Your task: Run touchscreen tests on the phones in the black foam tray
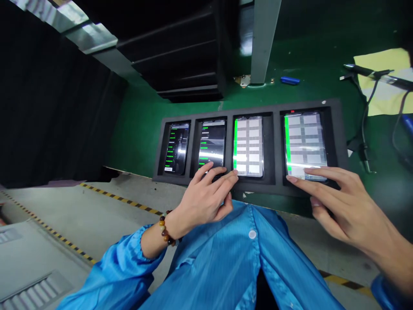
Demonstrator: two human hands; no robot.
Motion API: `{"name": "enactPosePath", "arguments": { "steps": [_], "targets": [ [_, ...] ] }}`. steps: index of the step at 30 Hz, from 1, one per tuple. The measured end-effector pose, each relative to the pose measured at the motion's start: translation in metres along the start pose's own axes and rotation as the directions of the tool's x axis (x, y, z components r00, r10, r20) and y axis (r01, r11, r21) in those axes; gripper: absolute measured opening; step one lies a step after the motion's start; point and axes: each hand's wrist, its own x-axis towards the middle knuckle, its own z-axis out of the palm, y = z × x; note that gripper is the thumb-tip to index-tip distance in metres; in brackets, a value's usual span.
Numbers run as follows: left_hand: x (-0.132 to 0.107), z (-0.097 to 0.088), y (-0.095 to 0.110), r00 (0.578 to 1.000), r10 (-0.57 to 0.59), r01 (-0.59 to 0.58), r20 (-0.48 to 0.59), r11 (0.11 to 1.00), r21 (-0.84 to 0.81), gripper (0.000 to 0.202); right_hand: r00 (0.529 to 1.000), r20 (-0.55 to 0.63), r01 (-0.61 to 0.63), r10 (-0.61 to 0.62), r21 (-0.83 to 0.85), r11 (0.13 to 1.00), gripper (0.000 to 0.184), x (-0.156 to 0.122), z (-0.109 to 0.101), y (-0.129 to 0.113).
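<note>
A dark foam tray (277, 150) on the green bench holds several phones, each in its own slot with its screen lit. My left hand (208, 196), a bead bracelet at its wrist, reaches over the front edge; its index fingertip is at the lower left corner of the third phone (250, 144), and other fingers overlap the bottom of the second phone (212, 142). My right hand (345, 200) has its fingers apart at the bottom of the rightmost phone (305, 140). Both hands hold nothing. The leftmost phone (177, 146) shows green text on black.
Behind the tray stand a black cloth-like cover (180, 56) and a grey metal post (264, 43). A blue cap-like piece (290, 80) lies near the post. On the right are a pen (361, 70), a cable (364, 116) and yellow paper (383, 103). Black curtain (48, 94) hangs left.
</note>
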Motion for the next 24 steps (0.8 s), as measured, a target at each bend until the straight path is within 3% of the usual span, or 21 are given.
{"name": "enactPosePath", "arguments": {
  "steps": [10,24],
  "targets": [
    [0.001,0.007,-0.009,0.996,0.064,-0.067,-0.069,0.997,-0.033,0.036,0.999,-0.01,-0.036,0.036,0.015,0.999,0.085,-0.004,-0.002,-0.002],
    [0.032,0.017,-0.011,0.964,0.257,-0.263,-0.07,0.96,-0.096,0.04,0.992,-0.054,-0.124,0.117,-0.156,0.98,0.073,-0.031,-0.023,0.006]
  ]
}}
